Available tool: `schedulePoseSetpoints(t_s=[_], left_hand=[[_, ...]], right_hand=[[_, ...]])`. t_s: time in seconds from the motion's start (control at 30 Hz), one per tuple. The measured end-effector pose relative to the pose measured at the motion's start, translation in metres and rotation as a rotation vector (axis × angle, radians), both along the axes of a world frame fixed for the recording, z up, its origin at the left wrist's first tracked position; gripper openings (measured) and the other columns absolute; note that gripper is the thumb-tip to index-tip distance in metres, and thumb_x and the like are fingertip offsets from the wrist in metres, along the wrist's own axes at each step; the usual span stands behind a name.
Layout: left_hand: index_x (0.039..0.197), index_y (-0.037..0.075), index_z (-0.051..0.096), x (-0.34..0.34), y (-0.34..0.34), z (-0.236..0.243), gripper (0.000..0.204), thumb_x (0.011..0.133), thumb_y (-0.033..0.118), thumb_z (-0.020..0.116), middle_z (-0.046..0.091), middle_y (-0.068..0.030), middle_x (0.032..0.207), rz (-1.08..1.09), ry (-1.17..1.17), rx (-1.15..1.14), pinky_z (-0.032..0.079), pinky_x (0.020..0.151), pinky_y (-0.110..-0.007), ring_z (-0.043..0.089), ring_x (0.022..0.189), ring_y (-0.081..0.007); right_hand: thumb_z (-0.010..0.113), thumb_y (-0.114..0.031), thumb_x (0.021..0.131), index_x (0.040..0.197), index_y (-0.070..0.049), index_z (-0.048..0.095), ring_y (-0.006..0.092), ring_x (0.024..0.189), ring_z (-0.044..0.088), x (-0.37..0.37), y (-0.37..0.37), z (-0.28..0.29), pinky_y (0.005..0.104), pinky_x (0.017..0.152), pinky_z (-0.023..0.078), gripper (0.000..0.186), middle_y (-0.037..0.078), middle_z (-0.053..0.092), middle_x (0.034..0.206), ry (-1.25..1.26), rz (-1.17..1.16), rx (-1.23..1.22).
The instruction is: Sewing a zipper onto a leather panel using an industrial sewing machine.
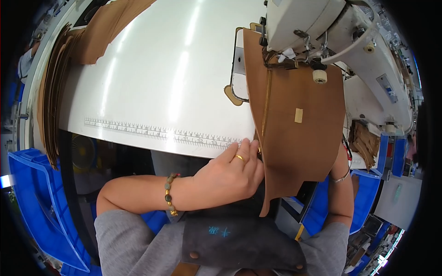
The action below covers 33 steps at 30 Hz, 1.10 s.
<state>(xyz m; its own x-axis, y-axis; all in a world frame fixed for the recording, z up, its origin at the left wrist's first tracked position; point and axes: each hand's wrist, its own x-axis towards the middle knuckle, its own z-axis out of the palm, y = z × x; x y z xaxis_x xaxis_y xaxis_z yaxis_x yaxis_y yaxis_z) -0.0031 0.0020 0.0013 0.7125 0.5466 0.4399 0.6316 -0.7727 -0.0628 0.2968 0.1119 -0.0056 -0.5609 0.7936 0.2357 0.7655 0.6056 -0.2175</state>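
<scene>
White tabletop [152, 83] flanks the brown panel [308, 142]. Your left hand [235, 172] touches its left edge, right hand [340, 159] partly behind; grips unclear.

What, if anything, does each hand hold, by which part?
The left hand appears to hold the flat, brown leathery panel by its lower left edge; whether the right hand grips is hidden.
</scene>
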Motion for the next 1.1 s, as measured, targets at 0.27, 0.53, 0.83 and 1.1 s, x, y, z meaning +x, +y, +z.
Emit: schedulePoseSetpoints(t_s=[0.27,0.53,0.83,1.1], left_hand=[[0.105,-0.007,0.073,-0.005,0.002,0.006,0.032,0.084,0.015,0.064,0.076,-0.0246,0.111,-0.036,0.039,-0.032,0.06,0.095,-0.044,0.073,0.107,-0.0362],[0.119,-0.005,0.071,-0.01,-0.009,-0.004,0.042,0.084,0.015,0.062,0.073,-0.0244,0.12,-0.044,0.02,-0.099,0.058,0.1,-0.047,0.07,0.117,-0.0391],[0.131,0.005,0.07,-0.022,-0.024,-0.018,0.045,0.088,0.02,0.066,0.069,-0.0151,0.135,-0.018,-0.098,-0.218,0.053,0.109,-0.052,0.066,0.127,-0.032],[0.086,0.005,0.075,-0.05,0.0,0.003,0.019,0.069,-0.003,0.072,0.077,-0.0072,0.094,0.102,-0.363,-0.325,0.062,0.082,-0.04,0.075,0.098,-0.0318]], right_hand=[[0.061,-0.011,0.101,0.12,0.002,0.069,0.0348,0.1,0.072,0.005,0.025,0.006,0.041,0.086,0.059,0.025,0.018,0.072,0.108,-0.112,0.055,0.148],[0.064,-0.012,0.098,0.121,-0.002,0.072,0.04,0.104,0.069,0.012,-0.029,0.066,0.0456,0.089,0.057,0.026,0.019,0.07,0.117,0.161,-0.406,0.175],[0.074,-0.033,0.09,0.138,-0.012,0.066,0.0344,0.132,0.058,-0.081,-0.105,0.011,0.0597,0.111,0.045,0.053,0.017,0.059,0.142,0.115,0.156,-0.045],[0.075,-0.036,0.089,0.14,-0.009,0.063,0.0352,0.139,0.054,-0.08,-0.115,0.003,0.065,0.111,0.043,0.059,0.017,0.059,0.145,0.062,0.139,0.053]])
